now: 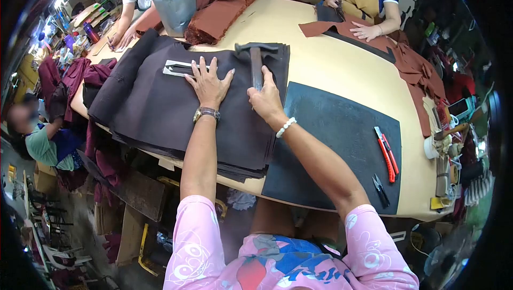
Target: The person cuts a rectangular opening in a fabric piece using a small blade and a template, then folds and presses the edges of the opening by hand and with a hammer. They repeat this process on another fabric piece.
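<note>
My right hand point(266, 97) is wrapped round the handle of a hammer point(256, 60), its dark head over the upper right of a stack of dark cloth point(160, 97). Fingers spread, my left hand point(209, 84) lies flat on the top sheet of that stack. Its fingertips are at the right end of a flat white strip point(172, 68) with a dark slot along its middle. To the right of the stack lies a black cutting mat point(331, 135). Part of the white strip is hidden under my left fingers.
Red box cutters point(387, 156) and small thread snips point(380, 191) rest on the mat's right side. A grey metal bucket point(178, 9) stands at the back beside reddish-brown cloth point(222, 17). Two people work across the table point(278, 20), one cutting cloth; another person is at far left.
</note>
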{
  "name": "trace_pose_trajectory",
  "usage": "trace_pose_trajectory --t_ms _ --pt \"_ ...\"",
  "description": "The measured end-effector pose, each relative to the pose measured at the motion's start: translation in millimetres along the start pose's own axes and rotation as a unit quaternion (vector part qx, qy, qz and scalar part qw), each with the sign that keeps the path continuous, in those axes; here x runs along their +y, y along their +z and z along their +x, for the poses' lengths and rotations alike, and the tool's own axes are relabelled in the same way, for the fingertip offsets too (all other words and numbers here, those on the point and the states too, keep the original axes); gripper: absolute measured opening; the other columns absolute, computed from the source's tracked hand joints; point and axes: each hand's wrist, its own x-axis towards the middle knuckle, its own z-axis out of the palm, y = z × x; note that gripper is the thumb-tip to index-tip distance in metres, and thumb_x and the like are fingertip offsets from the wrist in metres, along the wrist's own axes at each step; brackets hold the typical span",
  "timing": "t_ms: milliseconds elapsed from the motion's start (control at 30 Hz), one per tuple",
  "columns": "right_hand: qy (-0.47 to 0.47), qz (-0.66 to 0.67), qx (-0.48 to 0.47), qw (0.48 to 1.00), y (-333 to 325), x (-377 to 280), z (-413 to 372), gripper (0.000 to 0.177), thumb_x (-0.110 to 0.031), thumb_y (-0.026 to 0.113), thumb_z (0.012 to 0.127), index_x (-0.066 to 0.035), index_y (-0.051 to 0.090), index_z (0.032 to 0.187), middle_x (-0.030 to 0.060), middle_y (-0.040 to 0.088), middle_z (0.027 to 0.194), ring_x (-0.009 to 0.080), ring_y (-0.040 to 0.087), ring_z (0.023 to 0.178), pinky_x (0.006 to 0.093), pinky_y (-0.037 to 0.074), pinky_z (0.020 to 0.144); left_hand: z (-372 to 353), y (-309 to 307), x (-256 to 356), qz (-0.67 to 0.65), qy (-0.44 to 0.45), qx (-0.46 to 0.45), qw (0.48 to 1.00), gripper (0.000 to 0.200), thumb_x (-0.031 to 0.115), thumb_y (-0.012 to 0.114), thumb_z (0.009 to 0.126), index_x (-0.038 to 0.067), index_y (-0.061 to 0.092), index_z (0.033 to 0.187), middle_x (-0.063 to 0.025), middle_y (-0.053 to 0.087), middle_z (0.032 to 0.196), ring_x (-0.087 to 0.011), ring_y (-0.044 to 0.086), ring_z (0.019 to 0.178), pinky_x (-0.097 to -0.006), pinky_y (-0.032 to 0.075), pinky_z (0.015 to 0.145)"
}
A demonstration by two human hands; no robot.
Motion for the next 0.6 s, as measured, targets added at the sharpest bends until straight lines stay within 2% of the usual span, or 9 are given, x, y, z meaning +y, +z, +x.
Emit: trace_pose_trajectory --t_ms 33,133,267,300,400,433,533,567,600 --pt "0.06 0.018 -0.038 0.997 -5.2 -7.5 -1.0 0.073 -0.008 0.057 0.075 0.006 0.023 0.138 0.0327 0.053 0.116 0.0366 0.058 0.104 0.0378 0.044 0.091 -0.1 0.8 -0.6 0.0 -0.001 0.001 1.0 0.066 0.056 0.061 0.075 0.016 0.053 0.127 -0.0171 0.039 0.138 -0.0383 0.025 0.133 -0.0653 0.015 0.103" --pt "0.126 -0.015 0.01 0.992 -4.4 1.5 13.9 0.072 -0.008 0.056 0.076 0.006 0.024 0.139 0.0324 0.054 0.114 0.0368 0.058 0.103 0.038 0.045 0.09 0.1 1.3 0.0 0.0 -0.003 -0.005 1.0 0.066 0.057 0.061 0.076 0.016 0.053 0.127 -0.0162 0.038 0.139 -0.0378 0.024 0.134 -0.0659 0.015 0.103" --pt "0.093 -0.077 0.094 0.988 -1.8 -1.1 17.2 0.074 -0.012 0.055 0.08 0.004 0.016 0.141 0.0335 0.044 0.124 0.0422 0.048 0.115 0.0424 0.038 0.098 0.7 1.5 0.3 0.002 -0.004 -0.007 1.0 0.066 0.057 0.06 0.076 0.016 0.053 0.127 -0.0155 0.038 0.14 -0.0375 0.024 0.134 -0.066 0.015 0.103" --pt "0.062 -0.084 0.093 0.99 -4.2 -6.0 5.4 0.076 -0.013 0.054 0.08 0.003 0.013 0.142 0.0332 0.04 0.125 0.0448 0.044 0.116 0.0451 0.035 0.1 0.8 0.1 1.2 0.006 -0.005 -0.013 1.0 0.065 0.056 0.06 0.077 0.016 0.052 0.128 -0.0157 0.038 0.14 -0.0375 0.024 0.134 -0.0658 0.015 0.103" --pt "-0.036 -0.082 0.076 0.993 -6.2 8.2 -12.5 0.077 -0.011 0.053 0.078 0.004 0.013 0.142 0.033 0.041 0.122 0.045 0.047 0.111 0.0455 0.036 0.098 0.7 0.1 0.5 0.013 0.0 -0.008 1.0 0.064 0.056 0.059 0.078 0.017 0.052 0.128 -0.016 0.039 0.139 -0.0376 0.025 0.134 -0.0657 0.015 0.103" --pt "-0.055 -0.087 0.072 0.992 -4.3 11.2 -17.2 0.077 -0.01 0.053 0.077 0.004 0.015 0.142 0.0326 0.043 0.12 0.0439 0.048 0.109 0.0442 0.037 0.098 0.5 0.7 0.0 0.018 0.004 -0.004 1.0 0.063 0.056 0.058 0.079 0.017 0.052 0.128 -0.0162 0.04 0.139 -0.0377 0.025 0.133 -0.066 0.015 0.103" --pt "-0.096 -0.099 0.046 0.989 -4.4 12.9 -31.3 0.07 -0.007 0.055 0.076 0.008 0.025 0.138 0.0258 0.053 0.109 0.0242 0.056 0.084 0.0339 0.044 0.082 1.0 3.0 -1.6 0.012 -0.001 -0.003 1.0 0.054 0.052 0.052 0.085 0.018 0.053 0.127 -0.0154 0.04 0.138 -0.0377 0.026 0.133 -0.0663 0.016 0.102" --pt "-0.045 -0.07 -0.005 0.997 -7.7 11.1 -32.0 0.071 -0.007 0.055 0.076 0.008 0.025 0.138 0.027 0.054 0.11 0.025 0.057 0.085 0.0335 0.044 0.083 1.6 5.5 -3.2 0.013 0.0 0.0 1.0 0.051 0.051 0.049 0.087 0.019 0.053 0.127 -0.015 0.04 0.138 -0.0375 0.026 0.133 -0.0664 0.016 0.102" --pt "-0.025 -0.065 -0.006 0.998 -6.7 11.9 -32.1 0.072 -0.007 0.054 0.075 0.008 0.024 0.138 0.0292 0.052 0.111 0.0312 0.055 0.092 0.0366 0.042 0.088 2.0 7.1 -4.8 0.013 0.002 0.003 1.0 0.048 0.049 0.047 0.089 0.019 0.053 0.127 -0.0146 0.04 0.138 -0.0374 0.026 0.133 -0.0664 0.016 0.102"
